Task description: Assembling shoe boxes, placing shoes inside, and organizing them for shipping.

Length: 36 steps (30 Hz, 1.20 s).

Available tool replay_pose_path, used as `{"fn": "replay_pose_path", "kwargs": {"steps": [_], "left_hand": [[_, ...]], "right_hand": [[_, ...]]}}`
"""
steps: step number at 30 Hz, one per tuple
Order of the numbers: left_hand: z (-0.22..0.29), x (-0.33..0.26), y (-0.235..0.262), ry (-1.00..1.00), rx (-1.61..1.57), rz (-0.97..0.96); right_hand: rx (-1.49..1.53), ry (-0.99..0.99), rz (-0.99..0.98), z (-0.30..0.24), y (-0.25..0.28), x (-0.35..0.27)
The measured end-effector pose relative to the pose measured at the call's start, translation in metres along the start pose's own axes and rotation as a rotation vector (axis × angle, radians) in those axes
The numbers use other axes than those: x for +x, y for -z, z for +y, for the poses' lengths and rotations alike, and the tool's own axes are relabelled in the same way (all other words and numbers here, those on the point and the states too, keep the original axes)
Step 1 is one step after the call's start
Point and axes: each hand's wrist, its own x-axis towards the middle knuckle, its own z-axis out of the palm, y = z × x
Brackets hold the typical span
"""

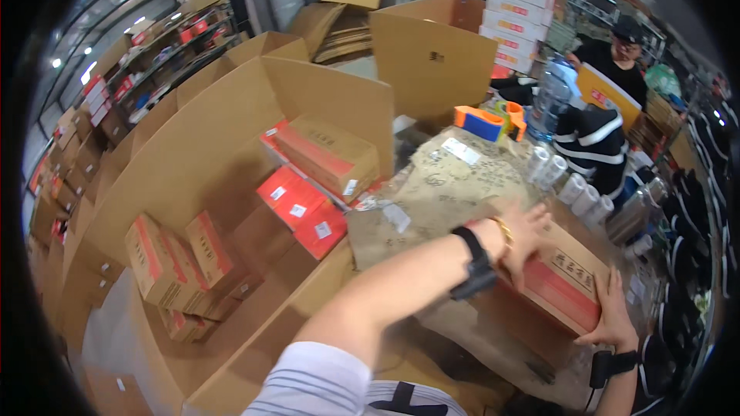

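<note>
A brown cardboard box (576,265) with a red band along its side lies on the worktable at the right. My left hand (527,236) rests at its far left end, fingers spread over the edge and thumb against the side. Around the near right corner sits my right hand (614,314), its thumb low and fingers up along the end. Between them both hands hold the box. A dark band and device circle each wrist. The underside of the box is hidden.
At left, a large open carton (208,131) holds several brown boxes (166,262) and red boxes (303,212). Orange-and-blue tape dispensers (482,122), clear rolls (574,189) and a water jug (552,96) stand on the table (393,239). Another person (617,62) holds a yellow packet at far right.
</note>
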Motion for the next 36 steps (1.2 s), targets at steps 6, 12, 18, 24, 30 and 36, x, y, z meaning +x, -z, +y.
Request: {"fn": "replay_pose_path", "kwargs": {"steps": [6,12,18,24,30,36], "left_hand": [[0.019,0.032,-0.012,0.14,0.069,-0.14],[0.028,0.005,-0.032,-0.013,-0.044,0.189],[0.036,-0.03,-0.108,0.183,-0.679,0.884],[0.022,-0.098,-0.058,0.115,-1.547,0.63],[0.006,-0.253,-0.044,0.209,-2.011,1.135],[0.014,-0.39,-0.035,0.538,-1.849,1.901]], "right_hand": [[0.129,-0.082,0.037,-0.001,0.006,0.013],[0.16,-0.065,0.348,0.013,-0.045,-0.012],[1.201,-0.238,0.946,0.004,-0.14,-0.059],[0.854,-0.304,0.768,0.03,-0.166,-0.09],[1.469,0.374,0.363,-0.055,-0.103,0.003],[1.215,-0.264,0.674,-0.103,-0.121,0.061]]}}
